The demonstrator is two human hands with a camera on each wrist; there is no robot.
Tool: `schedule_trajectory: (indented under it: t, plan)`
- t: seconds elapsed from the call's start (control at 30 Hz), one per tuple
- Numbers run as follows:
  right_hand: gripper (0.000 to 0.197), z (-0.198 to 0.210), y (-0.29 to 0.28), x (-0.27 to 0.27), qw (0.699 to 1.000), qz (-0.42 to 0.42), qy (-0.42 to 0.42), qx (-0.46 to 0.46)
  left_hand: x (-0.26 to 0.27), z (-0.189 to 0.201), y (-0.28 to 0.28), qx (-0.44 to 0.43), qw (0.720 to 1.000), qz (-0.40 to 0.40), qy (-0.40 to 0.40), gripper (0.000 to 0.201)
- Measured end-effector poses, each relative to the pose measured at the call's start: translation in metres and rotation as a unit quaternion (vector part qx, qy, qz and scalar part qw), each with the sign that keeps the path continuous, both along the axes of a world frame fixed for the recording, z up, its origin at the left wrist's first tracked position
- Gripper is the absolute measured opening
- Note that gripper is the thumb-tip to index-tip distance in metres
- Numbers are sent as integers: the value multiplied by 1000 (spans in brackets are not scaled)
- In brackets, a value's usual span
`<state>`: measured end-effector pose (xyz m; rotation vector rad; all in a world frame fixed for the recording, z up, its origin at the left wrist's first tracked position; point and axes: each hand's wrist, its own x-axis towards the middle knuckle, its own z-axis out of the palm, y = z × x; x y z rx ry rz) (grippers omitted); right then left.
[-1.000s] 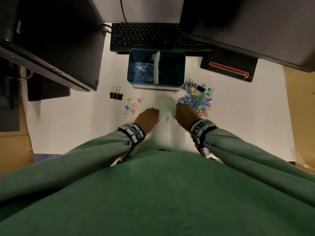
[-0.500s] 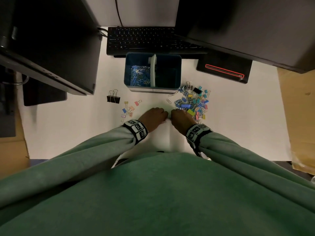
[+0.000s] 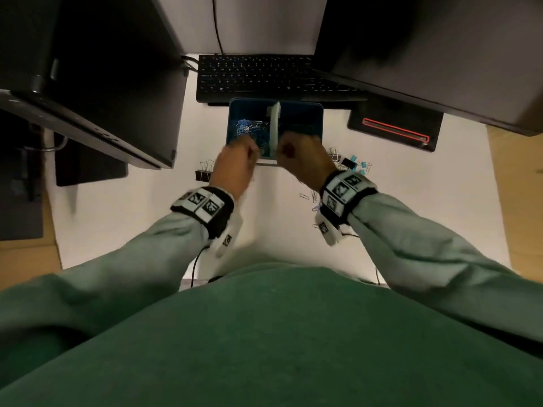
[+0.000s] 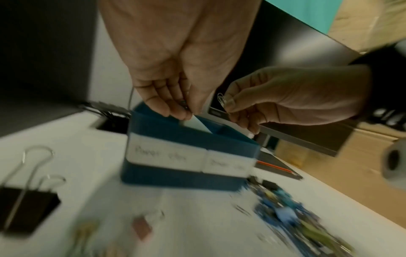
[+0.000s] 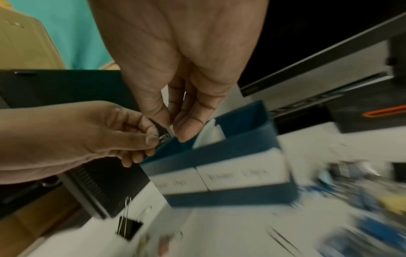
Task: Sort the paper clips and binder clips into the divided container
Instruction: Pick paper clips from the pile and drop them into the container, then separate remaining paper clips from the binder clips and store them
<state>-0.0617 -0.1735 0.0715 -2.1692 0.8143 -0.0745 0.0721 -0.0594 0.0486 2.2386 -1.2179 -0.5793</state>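
Note:
The blue divided container (image 3: 319, 118) stands in front of the keyboard, with a white divider (image 3: 276, 121) and blue paper clips (image 3: 249, 132) in its left compartment. Both hands hover over its near rim. My left hand (image 3: 255, 152) pinches a small paper clip (image 5: 163, 138) over the left compartment. My right hand (image 3: 282, 151) pinches a silver paper clip (image 4: 220, 99) beside the divider. A pile of coloured binder clips (image 3: 351, 165) lies right of the container, partly hidden by my right wrist. Loose paper clips (image 3: 305, 197) lie near it. The front labels (image 4: 167, 156) are blurred.
A black binder clip (image 3: 202, 173) lies left of the container, with small coloured clips (image 4: 140, 226) near it. A keyboard (image 3: 264, 77) sits behind the container, a black device with a red line (image 3: 393, 132) at its right. Monitors (image 3: 102, 83) overhang both sides.
Both hands have lifted from the table in front of me and moved forward to just above the container, each carrying a paper clip.

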Motion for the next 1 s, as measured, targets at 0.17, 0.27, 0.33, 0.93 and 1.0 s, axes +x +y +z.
schedule_trajectory:
  t: [0.17, 0.27, 0.33, 0.93, 1.0]
  plan:
    - [17, 3, -11, 57, 996, 42, 79, -23, 34, 6, -21, 73, 995, 8, -64, 26]
    - [18, 4, -21, 27, 998, 19, 37, -40, 23, -4, -9, 47, 993, -45, -93, 26]
    - [14, 0, -26, -12, 998, -5, 2, -70, 14, -14, 1, 49, 987, -85, -129, 17]
    - [43, -66, -44, -174, 963, 179, 176, -99, -160, -49, -15, 267, 945, -188, -13, 73]
    - [52, -62, -36, -174, 944, 257, 179, -107, -172, -58, -15, 266, 951, -160, -15, 84]
